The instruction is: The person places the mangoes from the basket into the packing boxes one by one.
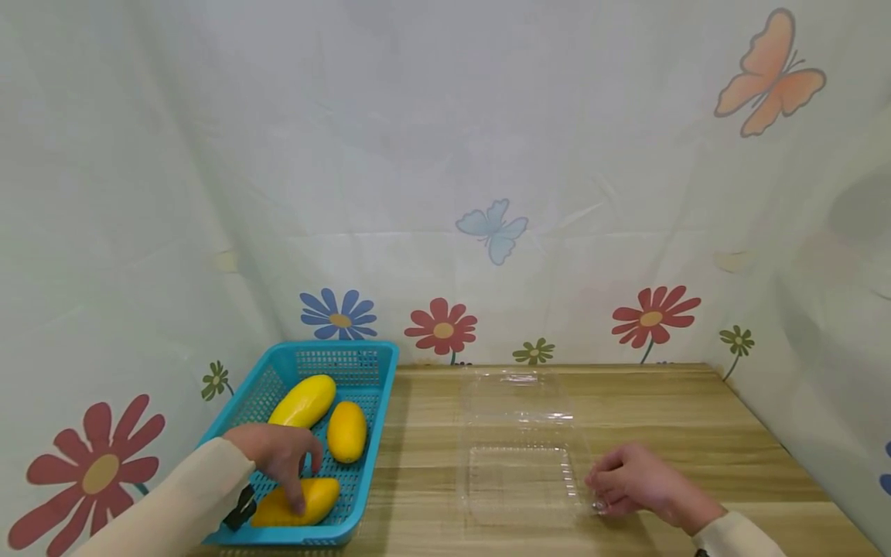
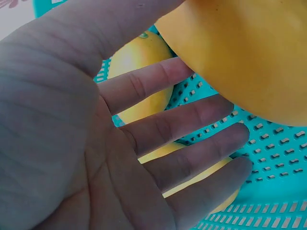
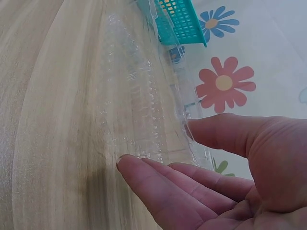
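Three yellow mangoes lie in a blue plastic basket [image 1: 386,433] at the left: a long mango [image 1: 304,402] at the back, a smaller mango [image 1: 346,432] at the right and a near mango [image 1: 316,501]. My left hand [image 1: 281,456] reaches over the near mango, its thumb against it. In the left wrist view its fingers are straight, fingertips right at the mango's edge [image 2: 249,62]. A clear plastic clamshell container [image 1: 518,483] lies with its lid [image 1: 515,394] folded back. My right hand [image 1: 640,483] pinches the container's right edge between thumb and fingers.
The wooden table [image 1: 668,410] runs back to a pale curtain [image 1: 571,155] printed with flowers and butterflies. The basket stands near the left curtain, with raised slatted walls around the mangoes.
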Action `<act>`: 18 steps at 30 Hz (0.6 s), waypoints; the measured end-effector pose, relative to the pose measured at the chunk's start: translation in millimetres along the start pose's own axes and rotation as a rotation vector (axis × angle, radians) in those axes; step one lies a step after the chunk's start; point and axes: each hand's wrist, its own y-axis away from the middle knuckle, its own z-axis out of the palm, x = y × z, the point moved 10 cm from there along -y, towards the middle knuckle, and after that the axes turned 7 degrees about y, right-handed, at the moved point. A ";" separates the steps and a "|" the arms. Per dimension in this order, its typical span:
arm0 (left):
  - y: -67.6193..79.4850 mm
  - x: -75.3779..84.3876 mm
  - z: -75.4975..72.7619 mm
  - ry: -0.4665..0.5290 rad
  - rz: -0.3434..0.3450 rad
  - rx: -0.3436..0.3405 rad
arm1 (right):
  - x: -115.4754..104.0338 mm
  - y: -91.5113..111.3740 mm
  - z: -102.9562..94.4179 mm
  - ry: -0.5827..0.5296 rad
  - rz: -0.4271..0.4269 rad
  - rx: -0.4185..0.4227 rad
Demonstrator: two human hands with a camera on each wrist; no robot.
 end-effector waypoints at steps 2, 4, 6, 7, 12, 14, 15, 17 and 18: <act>-1.3 0.7 0.6 -0.008 -0.002 -0.015 | -0.2 0.4 0.0 0.005 0.001 -0.001; -2.4 1.3 1.1 -0.016 -0.001 -0.026 | 0.2 0.7 -0.3 0.007 0.008 -0.003; -3.2 1.1 1.7 -0.018 -0.002 -0.036 | 0.9 1.0 -0.5 0.008 0.020 -0.004; -3.2 1.3 2.2 -0.019 -0.001 -0.040 | 0.9 1.2 -0.6 0.010 0.023 -0.004; -2.5 2.4 5.1 -0.005 0.003 -0.062 | 0.0 1.0 -0.1 0.005 0.028 -0.008; -2.5 2.9 6.2 0.006 0.001 -0.070 | -0.5 1.1 0.6 0.001 0.025 -0.007; -2.7 3.1 6.8 0.012 0.001 -0.075 | -0.4 1.2 0.9 0.001 0.025 -0.007; -3.7 2.6 8.1 0.019 -0.001 -0.085 | 0.0 1.5 1.6 0.007 0.031 -0.007; -4.0 2.4 8.7 0.017 -0.001 -0.088 | 0.3 1.5 1.9 0.012 0.036 -0.006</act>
